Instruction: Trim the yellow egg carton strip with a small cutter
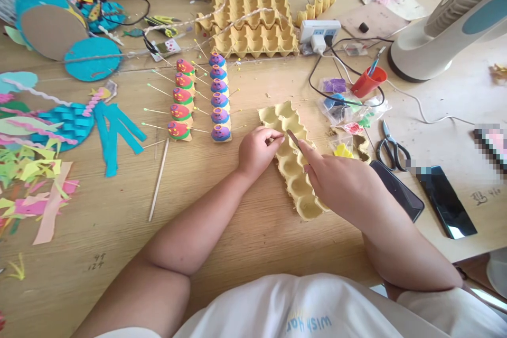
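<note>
A pale yellow egg carton piece, two rows of cups wide, lies open side up on the table in front of me. My left hand is closed at its left edge, with thumb and fingertips pinching the carton. My right hand reaches over the right side and grips a thin, dark knife-like blade. Its tip rests over the cups, close to my left fingertips. Part of the carton is hidden under my right hand. The carton's long edges look rough and torn.
Painted red-green and purple-blue egg-carton caterpillars stand left of my hands. Behind are stacked egg trays and a power strip. Scissors, phones, a red cup and a fan occupy the right.
</note>
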Tool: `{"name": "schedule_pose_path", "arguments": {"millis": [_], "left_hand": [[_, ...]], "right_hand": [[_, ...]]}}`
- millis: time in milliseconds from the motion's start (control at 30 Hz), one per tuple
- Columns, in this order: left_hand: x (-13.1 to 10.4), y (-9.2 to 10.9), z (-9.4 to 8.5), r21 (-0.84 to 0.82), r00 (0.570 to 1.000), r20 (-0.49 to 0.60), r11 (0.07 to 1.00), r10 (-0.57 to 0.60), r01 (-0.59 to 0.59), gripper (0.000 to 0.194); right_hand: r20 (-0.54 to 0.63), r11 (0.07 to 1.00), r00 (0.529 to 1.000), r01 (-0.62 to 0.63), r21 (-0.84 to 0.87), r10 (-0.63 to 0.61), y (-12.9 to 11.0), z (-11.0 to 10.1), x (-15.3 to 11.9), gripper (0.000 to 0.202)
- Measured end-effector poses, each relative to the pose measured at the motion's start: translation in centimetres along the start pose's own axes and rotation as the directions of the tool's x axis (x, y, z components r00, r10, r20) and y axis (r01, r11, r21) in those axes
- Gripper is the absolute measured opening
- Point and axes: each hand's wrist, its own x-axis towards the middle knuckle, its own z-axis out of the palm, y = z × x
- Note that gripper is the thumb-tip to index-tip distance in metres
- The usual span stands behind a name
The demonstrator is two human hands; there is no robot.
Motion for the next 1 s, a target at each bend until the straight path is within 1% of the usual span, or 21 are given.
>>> {"name": "schedule_pose_path", "arguments": {"millis": [133,233,467,600,667,767,900,1000], "left_hand": [[0.0,0.1,0.0,0.002,1.000,-0.002,1.000,-0.012,0.012,0.007],[0.1,0.0,0.0,0.000,1.000,0.000,1.000,-0.012,0.012,0.007],[0.2,0.0,0.0,0.001,1.000,-0.003,1.000,-0.017,0.017,0.006],[0.2,0.0,0.0,-0.005,1.000,0.009,1.000,-0.018,0.018,0.006],[0.2,0.0,0.0,-0.007,1.000,0.010,1.000,-0.020,0.020,0.006],[0.1,0.1,0.0,0.007,1.000,0.001,1.000,-0.018,0.018,0.006],[0.1,0.2,0.0,0.020,1.000,0.013,0.999,-0.026,0.026,0.007],[0.1,0.2,0.0,0.012,0.999,0.011,0.999,-0.032,0.032,0.007]], "right_hand": [[0.023,0.999,0.999,-0.048,0.003,0.048,-0.6,-0.5,0.1,0.060],[0.048,0.998,0.997,-0.056,0.005,0.056,-0.7,-0.6,0.0,0.060],[0.038,0.999,0.998,-0.040,0.003,0.040,-1.0,-0.2,0.3,0.060],[0.025,0.999,0.998,-0.050,0.019,0.049,-1.1,-0.2,0.9,0.060],[0.036,0.999,0.999,-0.039,0.024,0.038,-1.1,-0.2,1.0,0.061],[0.052,0.999,0.998,-0.043,0.026,0.042,-1.0,-0.2,1.0,0.061],[0.018,0.999,0.999,-0.043,0.025,0.043,-1.1,0.0,0.9,0.060],[0.028,0.999,0.999,-0.038,0.024,0.037,-1.1,0.2,0.7,0.061]]}}
